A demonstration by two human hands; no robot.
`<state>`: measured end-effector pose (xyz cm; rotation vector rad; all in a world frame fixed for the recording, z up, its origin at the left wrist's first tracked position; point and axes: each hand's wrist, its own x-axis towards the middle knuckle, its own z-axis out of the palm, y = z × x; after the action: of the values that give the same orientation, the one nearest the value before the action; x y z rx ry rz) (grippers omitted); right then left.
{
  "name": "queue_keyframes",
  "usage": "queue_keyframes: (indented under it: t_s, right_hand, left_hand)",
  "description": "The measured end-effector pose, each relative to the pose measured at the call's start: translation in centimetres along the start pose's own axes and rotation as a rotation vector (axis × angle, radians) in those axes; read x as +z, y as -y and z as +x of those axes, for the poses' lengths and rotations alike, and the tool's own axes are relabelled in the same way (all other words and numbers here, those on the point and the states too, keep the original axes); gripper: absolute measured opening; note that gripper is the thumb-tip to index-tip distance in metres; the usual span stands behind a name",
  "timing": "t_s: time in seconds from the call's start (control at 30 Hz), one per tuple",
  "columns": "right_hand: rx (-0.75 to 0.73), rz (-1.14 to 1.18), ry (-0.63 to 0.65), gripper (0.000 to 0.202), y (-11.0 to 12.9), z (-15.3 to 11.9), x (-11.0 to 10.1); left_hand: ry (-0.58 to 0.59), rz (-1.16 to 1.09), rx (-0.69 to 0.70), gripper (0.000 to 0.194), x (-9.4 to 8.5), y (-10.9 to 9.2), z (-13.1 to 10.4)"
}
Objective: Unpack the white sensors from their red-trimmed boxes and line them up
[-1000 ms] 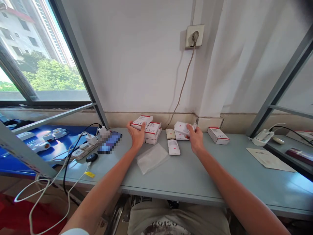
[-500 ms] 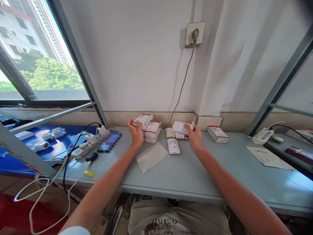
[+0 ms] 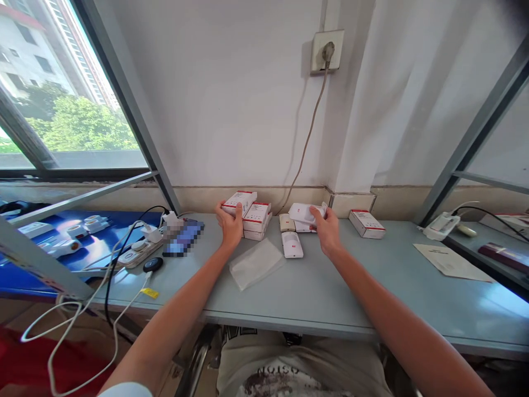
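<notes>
At the back of the desk, my left hand (image 3: 231, 225) has its fingers wrapped round the left end of a white box with red edges (image 3: 241, 202). Other such boxes (image 3: 257, 218) are stacked right beside it. My right hand (image 3: 326, 225) grips a flat white device (image 3: 301, 212), raised over other white devices. Just left of these lies a cream device (image 3: 286, 223). Nearer me, a white device with a small red mark (image 3: 292, 245) lies flat. A translucent plastic bag (image 3: 256, 263) is spread in front of the boxes.
A single white box (image 3: 367, 224) stands right of my right hand. Paper (image 3: 450, 261) and a white adapter (image 3: 442, 226) lie further right. On the left are a phone (image 3: 184, 238), a power strip (image 3: 138, 252), a round black device (image 3: 152, 264) and loose cables. Metal frames flank the desk.
The whole view has shifted slightly. Both hands keep their holds, and the device in my right hand has tilted slightly.
</notes>
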<state>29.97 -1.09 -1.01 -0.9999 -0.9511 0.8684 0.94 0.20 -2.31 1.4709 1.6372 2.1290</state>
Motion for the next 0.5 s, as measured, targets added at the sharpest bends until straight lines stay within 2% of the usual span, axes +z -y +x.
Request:
queue_keyframes:
  t_s: [0.33, 0.5]
  right_hand:
    - [-0.003, -0.006, -0.003, 0.045, -0.12, 0.12, 0.02]
    - [-0.002, -0.009, 0.002, 0.045, 0.05, 0.01, 0.02]
  left_hand:
    - [-0.007, 0.044, 0.032, 0.057, 0.14, -0.12, -0.22]
    - [-0.061, 0.114, 0.051, 0.058, -0.4, -0.76, 0.15]
